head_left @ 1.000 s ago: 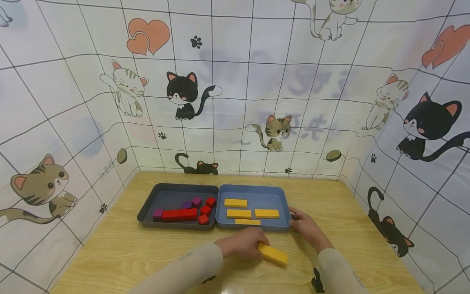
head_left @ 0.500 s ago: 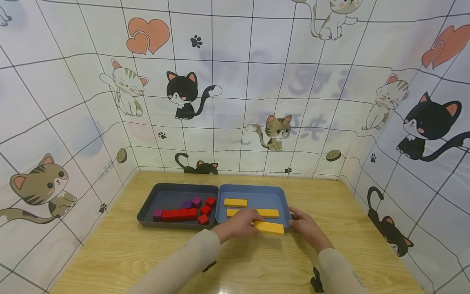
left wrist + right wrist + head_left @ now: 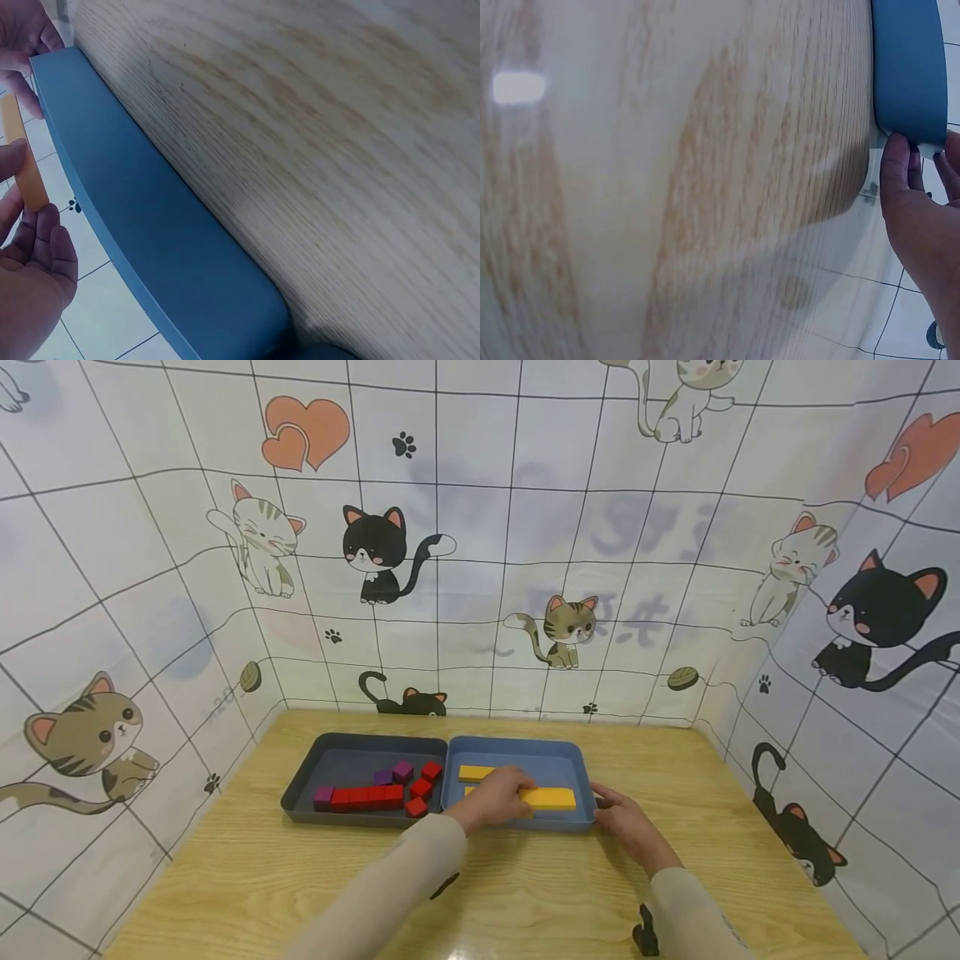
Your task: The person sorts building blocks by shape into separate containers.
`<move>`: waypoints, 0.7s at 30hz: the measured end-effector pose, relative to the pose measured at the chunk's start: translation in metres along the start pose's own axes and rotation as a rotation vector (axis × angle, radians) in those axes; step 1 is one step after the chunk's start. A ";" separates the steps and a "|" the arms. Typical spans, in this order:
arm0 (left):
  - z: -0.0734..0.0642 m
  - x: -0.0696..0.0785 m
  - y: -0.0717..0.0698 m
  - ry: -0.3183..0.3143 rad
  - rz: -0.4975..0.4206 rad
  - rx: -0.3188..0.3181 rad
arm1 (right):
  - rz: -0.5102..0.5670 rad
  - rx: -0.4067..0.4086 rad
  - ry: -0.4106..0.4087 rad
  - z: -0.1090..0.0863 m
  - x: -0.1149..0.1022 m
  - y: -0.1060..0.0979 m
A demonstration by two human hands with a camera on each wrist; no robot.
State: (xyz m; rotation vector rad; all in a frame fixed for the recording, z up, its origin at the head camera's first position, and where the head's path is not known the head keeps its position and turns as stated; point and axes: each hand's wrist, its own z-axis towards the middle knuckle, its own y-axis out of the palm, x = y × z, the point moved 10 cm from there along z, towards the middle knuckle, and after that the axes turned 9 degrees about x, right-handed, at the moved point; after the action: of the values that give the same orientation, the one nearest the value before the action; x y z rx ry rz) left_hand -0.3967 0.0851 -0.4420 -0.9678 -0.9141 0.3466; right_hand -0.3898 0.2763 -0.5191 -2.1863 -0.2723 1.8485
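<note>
A flat yellow rectangular block [image 3: 553, 799] is pinched between the thumb and fingers of my left hand [image 3: 498, 797], over the blue tray [image 3: 547, 758]. The left wrist view shows that yellow block [image 3: 31, 180] held by one end, above the tray's rim. Another yellow block [image 3: 474, 773] lies at the back of the tray; others are partly or wholly hidden by my hand and the held block. My right hand [image 3: 632, 828] grips the tray's front right corner, thumb low and fingers near the rim, as the right wrist view shows at the tray wall [image 3: 911, 75].
A dark grey tray [image 3: 352, 749] adjoins the blue one on the left. Inside it are a row of red cubes [image 3: 367, 798], several loose red cubes and a few purple cubes [image 3: 402, 771]. Both trays stand on a wooden table [image 3: 637, 752] before a cat-print sheet [image 3: 480, 527].
My left hand has carried the yellow block from in front of the blue tray up and over it, turning it nearly parallel to the tray's front edge. My right hand has stayed at the corner.
</note>
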 end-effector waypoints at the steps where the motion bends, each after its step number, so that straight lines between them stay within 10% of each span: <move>1: 0.001 0.000 0.002 -0.005 0.001 -0.002 | 0.001 0.000 0.003 0.000 0.000 0.000; 21: 0.021 0.001 0.034 -0.044 0.072 -0.056 | 0.007 0.010 0.009 0.002 0.002 -0.001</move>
State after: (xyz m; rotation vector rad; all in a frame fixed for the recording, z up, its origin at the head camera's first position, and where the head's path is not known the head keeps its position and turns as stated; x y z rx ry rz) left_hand -0.4084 0.1164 -0.4642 -1.0501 -0.9344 0.4065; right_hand -0.3914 0.2778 -0.5206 -2.1908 -0.2538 1.8394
